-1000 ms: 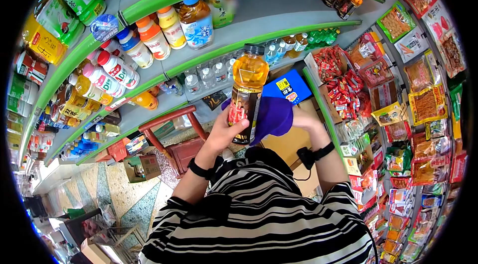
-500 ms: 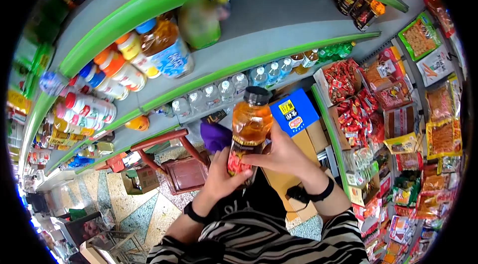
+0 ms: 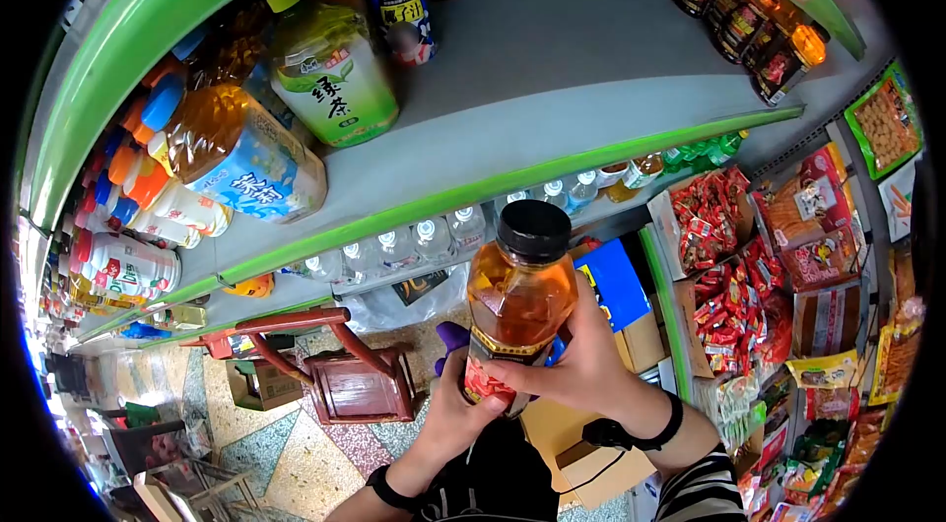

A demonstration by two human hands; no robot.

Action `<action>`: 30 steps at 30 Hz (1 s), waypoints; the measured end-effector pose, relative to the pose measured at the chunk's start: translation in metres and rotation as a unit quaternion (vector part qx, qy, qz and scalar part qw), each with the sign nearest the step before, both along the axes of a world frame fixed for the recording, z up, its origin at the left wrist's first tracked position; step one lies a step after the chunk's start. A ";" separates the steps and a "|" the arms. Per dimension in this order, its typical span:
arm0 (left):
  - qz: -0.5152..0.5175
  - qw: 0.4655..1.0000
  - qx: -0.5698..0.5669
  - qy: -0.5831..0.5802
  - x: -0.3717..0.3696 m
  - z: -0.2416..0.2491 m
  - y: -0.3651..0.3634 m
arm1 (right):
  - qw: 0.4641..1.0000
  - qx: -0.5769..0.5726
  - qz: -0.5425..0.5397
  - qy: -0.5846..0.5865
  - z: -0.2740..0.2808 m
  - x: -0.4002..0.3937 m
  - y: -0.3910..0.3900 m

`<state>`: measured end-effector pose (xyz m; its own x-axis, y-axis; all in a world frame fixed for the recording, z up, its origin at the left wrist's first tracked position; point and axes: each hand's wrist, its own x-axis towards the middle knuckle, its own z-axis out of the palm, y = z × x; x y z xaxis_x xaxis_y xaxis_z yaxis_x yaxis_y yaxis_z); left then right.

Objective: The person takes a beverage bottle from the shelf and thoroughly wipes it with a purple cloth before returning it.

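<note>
A bottle of amber drink (image 3: 519, 300) with a black cap and a dark, red-patterned label stands nearly upright in front of me. My right hand (image 3: 576, 364) wraps round its right side, thumb across the label. At the lower left of the bottle, my left hand (image 3: 458, 419) grips near its base. Part of the label is hidden behind my fingers. Just beyond the bottle is the lower shelf edge with a row of clear water bottles (image 3: 396, 244). A purple object (image 3: 450, 340) shows behind my left hand.
Large tea bottles, one green (image 3: 335, 79) and one blue-labelled (image 3: 246, 153), stand on the upper shelf (image 3: 552, 49). Dark-labelled bottles (image 3: 744, 30) line its right end. A wooden chair (image 3: 360, 384) is on the floor at left. Red snack packets (image 3: 734, 295) fill boxes at right.
My view has shifted closer to the shelves, and more of the upper shelf shows. The bottle, still in both hands, appears slightly lower and further right.
</note>
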<state>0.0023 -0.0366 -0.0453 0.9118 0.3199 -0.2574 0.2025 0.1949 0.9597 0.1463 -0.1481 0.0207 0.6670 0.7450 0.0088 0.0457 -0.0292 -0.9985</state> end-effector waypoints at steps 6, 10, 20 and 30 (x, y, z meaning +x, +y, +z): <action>0.079 0.958 -0.276 0.000 0.010 -0.008 -0.002 | 0.996 0.039 -0.011 -0.084 -0.003 0.027 0.004; 0.094 0.965 -0.242 0.040 0.012 -0.003 0.002 | 0.988 0.091 -0.066 -0.104 0.016 0.050 0.001; 0.075 0.979 -0.119 0.147 -0.021 -0.034 -0.006 | 0.935 0.265 -0.223 -0.071 0.041 0.140 0.016; 0.100 0.977 -0.049 0.183 -0.049 -0.052 -0.005 | 0.933 0.150 -0.168 -0.281 0.055 0.226 0.066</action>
